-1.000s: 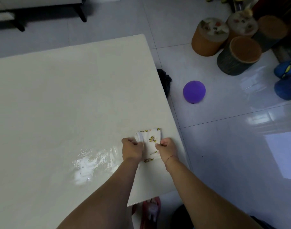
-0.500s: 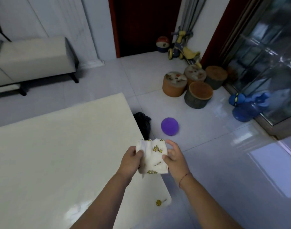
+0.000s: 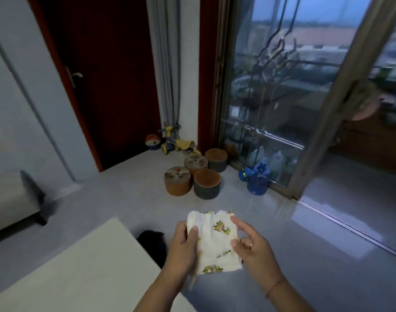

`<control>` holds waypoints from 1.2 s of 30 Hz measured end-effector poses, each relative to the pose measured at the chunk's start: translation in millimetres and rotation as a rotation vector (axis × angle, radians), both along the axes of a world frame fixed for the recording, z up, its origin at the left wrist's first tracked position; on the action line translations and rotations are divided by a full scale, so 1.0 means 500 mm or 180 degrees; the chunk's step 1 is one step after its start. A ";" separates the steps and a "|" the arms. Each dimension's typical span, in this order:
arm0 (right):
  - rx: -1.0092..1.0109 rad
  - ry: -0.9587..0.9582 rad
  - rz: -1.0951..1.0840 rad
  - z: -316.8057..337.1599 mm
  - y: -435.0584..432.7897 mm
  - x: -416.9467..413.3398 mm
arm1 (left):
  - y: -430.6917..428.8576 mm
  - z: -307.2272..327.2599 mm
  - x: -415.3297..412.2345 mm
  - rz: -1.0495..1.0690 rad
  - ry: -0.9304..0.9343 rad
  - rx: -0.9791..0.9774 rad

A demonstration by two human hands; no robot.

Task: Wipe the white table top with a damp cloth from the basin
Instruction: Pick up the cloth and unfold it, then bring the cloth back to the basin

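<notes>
A person's two bare forearms reach forward from the near edge of the view. Between the hands is a folded white cloth (image 3: 215, 240) printed with small yellow giraffes, held up over the grey tiled floor (image 3: 305, 255), just to the right of the white table (image 3: 80, 266) and not touching it. The left hand (image 3: 184, 246) grips the cloth's left edge, thumb laid across the top and fingers curled beneath. The right hand (image 3: 252, 246) is loosely spread, with its index finger and thumb tip touching the cloth's right edge; it wears a ring. Only a corner of the table shows, at the near left, with a black object (image 3: 153, 240) on the floor just beside it. Farther off stand four round stools (image 3: 177, 183), a blue water bottle (image 3: 257, 181) beside the window (image 3: 282, 86), a toy tricycle (image 3: 176, 143) and a ball (image 3: 153, 142) near a dark red door (image 3: 98, 75). A pale bench (image 3: 10, 199) sits at the far left.
</notes>
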State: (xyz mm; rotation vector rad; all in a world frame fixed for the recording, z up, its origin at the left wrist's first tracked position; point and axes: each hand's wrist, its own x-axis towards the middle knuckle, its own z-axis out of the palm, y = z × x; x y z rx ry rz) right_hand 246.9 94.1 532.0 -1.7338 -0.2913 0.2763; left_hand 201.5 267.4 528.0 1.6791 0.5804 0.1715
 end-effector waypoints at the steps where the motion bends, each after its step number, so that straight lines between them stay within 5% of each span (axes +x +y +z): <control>1: 0.0007 -0.0073 -0.0142 0.015 -0.024 -0.013 | -0.021 0.015 0.006 -0.0139 -0.0055 0.0039; 9: -0.0207 -0.0539 -0.1420 0.076 -0.203 -0.202 | -0.209 0.058 -0.035 -0.1379 -0.0347 0.0028; 18: -0.0486 -0.0175 -0.2366 -0.033 -0.407 -0.454 | -0.447 -0.082 -0.191 -0.2334 -0.0245 0.0035; 28: -0.0427 0.1215 -0.2428 -0.435 -0.581 -0.631 | -0.615 -0.483 -0.370 -0.2769 0.0730 0.0604; 36: -0.0834 0.1716 -0.2100 -0.776 -0.597 -0.664 | -0.643 -0.802 -0.424 -0.2766 0.1292 0.1129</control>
